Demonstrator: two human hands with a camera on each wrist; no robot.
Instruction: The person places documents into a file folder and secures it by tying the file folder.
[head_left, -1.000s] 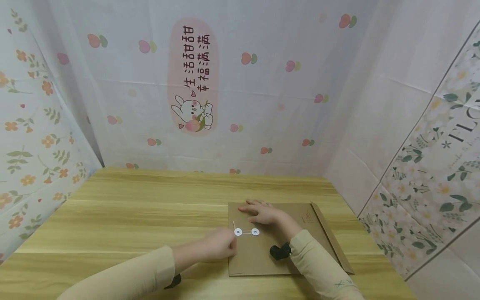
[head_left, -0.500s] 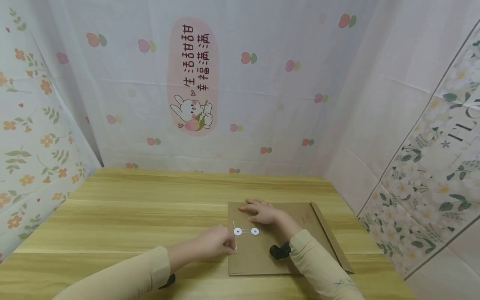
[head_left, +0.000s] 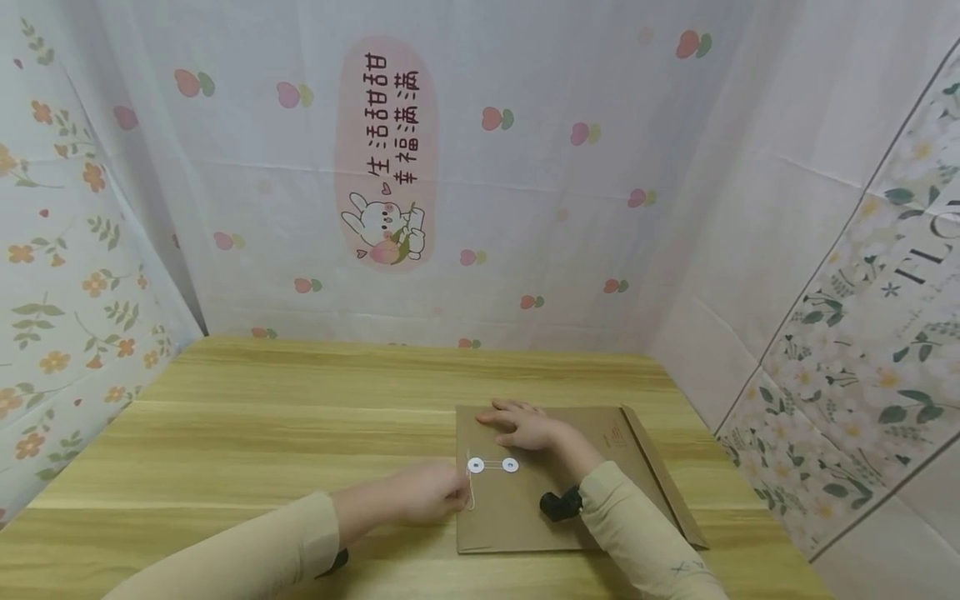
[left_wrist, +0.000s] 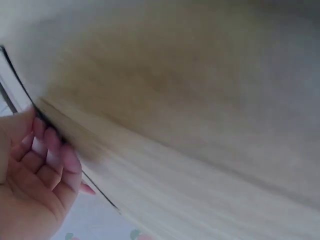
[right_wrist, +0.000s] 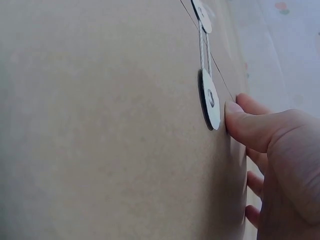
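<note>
A brown kraft paper document envelope (head_left: pixel 517 521) lies flat on the wooden table. Two white round buttons (head_left: pixel 492 465) on it are joined by a white string (right_wrist: pixel 205 47) running between them. My left hand (head_left: pixel 433 490) is at the envelope's left edge with curled fingers, pinching the string's loose end, which loops out beside the fingertips. The left wrist view shows the same curled fingers, but the string cannot be made out there. Spread over the upper part of the envelope, my right hand (head_left: pixel 525 427) rests with fairly straight fingers, just beyond the buttons.
The wood-grain table (head_left: pixel 262 433) extends to the left and behind the envelope. Patterned cloth (head_left: pixel 450 167) hangs at the back, and more covers both sides. Each wrist carries a black camera mount (head_left: pixel 561 504). At the right, the envelope's folded side (head_left: pixel 663 475) stands slightly raised.
The left hand first turned to show the string by its fingertips, then shifted slightly along the envelope's left edge; the loose string now bends in a loop. The right hand stays put.
</note>
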